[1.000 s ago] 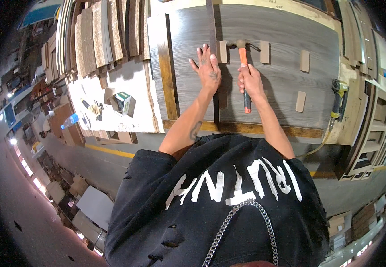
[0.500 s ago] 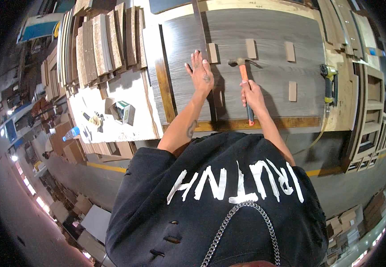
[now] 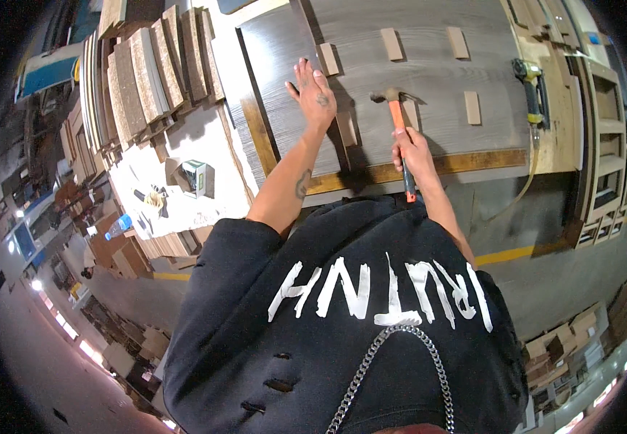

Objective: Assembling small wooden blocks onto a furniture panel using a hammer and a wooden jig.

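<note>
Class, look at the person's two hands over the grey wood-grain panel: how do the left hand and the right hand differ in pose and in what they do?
The left hand lies flat and open, fingers spread, pressed on the grey wood-grain panel; the right hand is closed in a fist. The left hand holds nothing, while the right hand grips the orange-handled hammer. The left hand reaches farther across the panel than the right hand. Both are bare.

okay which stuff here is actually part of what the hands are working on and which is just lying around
In use: hammer in right hand; grey panel under left hand; small wooden blocks on it.

Lying about: power tool, small box, blue bottle, stacked boards.
</note>
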`<state>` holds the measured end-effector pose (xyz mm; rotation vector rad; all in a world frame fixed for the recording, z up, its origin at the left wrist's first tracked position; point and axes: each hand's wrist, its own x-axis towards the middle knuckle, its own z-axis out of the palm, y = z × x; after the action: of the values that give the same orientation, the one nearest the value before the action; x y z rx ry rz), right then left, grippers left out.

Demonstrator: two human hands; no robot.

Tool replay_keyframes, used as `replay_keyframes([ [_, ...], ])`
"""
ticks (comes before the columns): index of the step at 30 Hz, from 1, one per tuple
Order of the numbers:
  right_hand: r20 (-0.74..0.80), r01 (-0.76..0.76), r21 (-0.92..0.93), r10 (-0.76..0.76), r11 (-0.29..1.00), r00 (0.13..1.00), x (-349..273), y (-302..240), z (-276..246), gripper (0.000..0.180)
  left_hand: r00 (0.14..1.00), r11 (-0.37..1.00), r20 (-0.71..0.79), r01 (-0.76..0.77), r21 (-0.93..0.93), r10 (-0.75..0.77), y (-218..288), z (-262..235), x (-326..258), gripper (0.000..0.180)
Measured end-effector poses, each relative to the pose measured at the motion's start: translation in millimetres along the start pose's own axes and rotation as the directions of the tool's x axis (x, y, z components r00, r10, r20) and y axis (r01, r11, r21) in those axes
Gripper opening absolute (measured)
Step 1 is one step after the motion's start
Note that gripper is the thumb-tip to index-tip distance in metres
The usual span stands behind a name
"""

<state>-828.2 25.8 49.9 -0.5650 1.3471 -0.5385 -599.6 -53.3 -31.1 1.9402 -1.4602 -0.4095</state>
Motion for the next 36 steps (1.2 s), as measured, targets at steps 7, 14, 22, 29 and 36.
replay_keyframes([
  [7, 0.029, 0.046, -0.020, -0.046, 0.999, 0.999, 0.8, -3.6, -5.1, 0.028, 1.000, 0.998, 0.015, -0.017, 0.057, 0.017, -2.5, -3.0, -11.9, 0.052],
  [14, -0.079, 0.282, -0.239, -0.308, 0.929, 0.948, -24.1, 3.0, -3.6, 0.028, 0.959, 0.963, 0.229, 0.110, 0.247, -0.168, 30.2, -49.4, -69.7, 0.032],
  [22, -0.003, 0.110, -0.129, -0.111, 0.986, 0.994, -42.2, 45.3, 13.6, 0.023, 0.880, 0.914, 0.327, 0.394, -0.102, -0.343, 18.1, -66.8, -80.5, 0.018],
  [29, 0.018, 0.056, -0.096, -0.055, 0.994, 0.998, -42.2, 60.4, 14.3, 0.024, 0.816, 0.921, 0.440, 0.383, 0.076, -0.375, 36.6, -77.8, -80.3, 0.041],
  [36, 0.035, 0.072, -0.091, -0.069, 0.993, 0.997, -43.3, 63.5, 15.2, 0.024, 0.773, 0.914, 0.503, 0.397, 0.091, -0.386, 36.8, -80.3, -79.1, 0.046],
])
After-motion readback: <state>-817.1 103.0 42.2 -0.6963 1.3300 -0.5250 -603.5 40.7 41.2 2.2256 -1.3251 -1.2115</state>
